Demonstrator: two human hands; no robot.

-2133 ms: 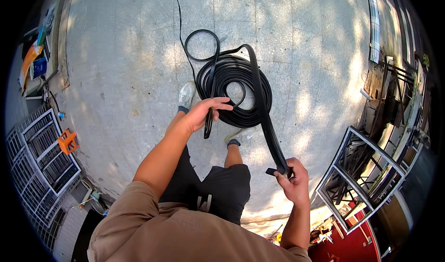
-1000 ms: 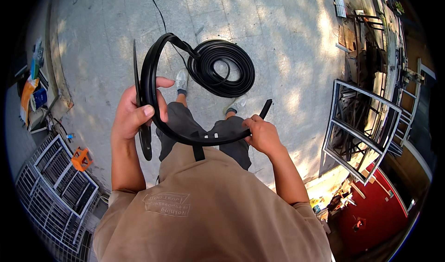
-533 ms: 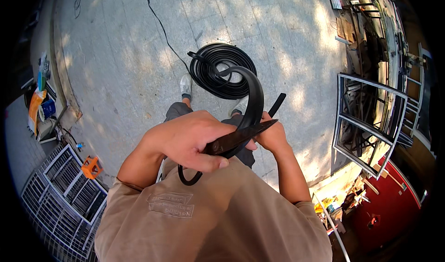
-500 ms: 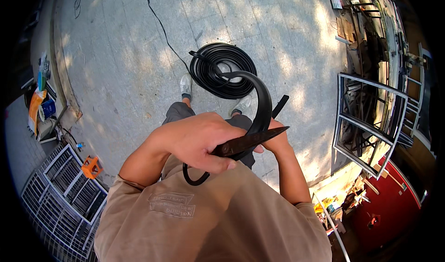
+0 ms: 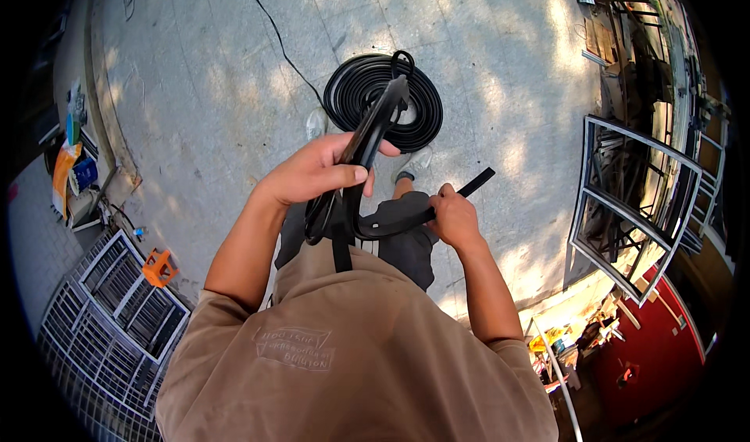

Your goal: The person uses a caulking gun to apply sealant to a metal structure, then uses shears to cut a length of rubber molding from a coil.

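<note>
My left hand [image 5: 316, 168] is closed around a pair of dark scissors [image 5: 373, 129], its thumb lying across them. Their blades point away from me over a coil of flat black strip [image 5: 341, 98] on the ground. A dark handle loop hangs below the palm. Close by that hand, a length of black strip [image 5: 387, 229] bends and runs across to the right. My right hand [image 5: 455, 219] grips this strip near its end, and a short straight piece sticks out past the fingers. Part of the strip is hidden behind my left hand and the scissors.
A thin black cable [image 5: 273, 28] runs over the paved floor [image 5: 195, 114] to the coil. Metal frames [image 5: 625, 215] lean on the right; barred panels [image 5: 117, 309] and an orange stool [image 5: 158, 268] are at left. My shoes [image 5: 316, 123] stand by the coil.
The scissors have swung from pointing right to pointing away from me, and my left hand has moved farther out. My right hand, hidden behind the strip before, now shows gripping it.
</note>
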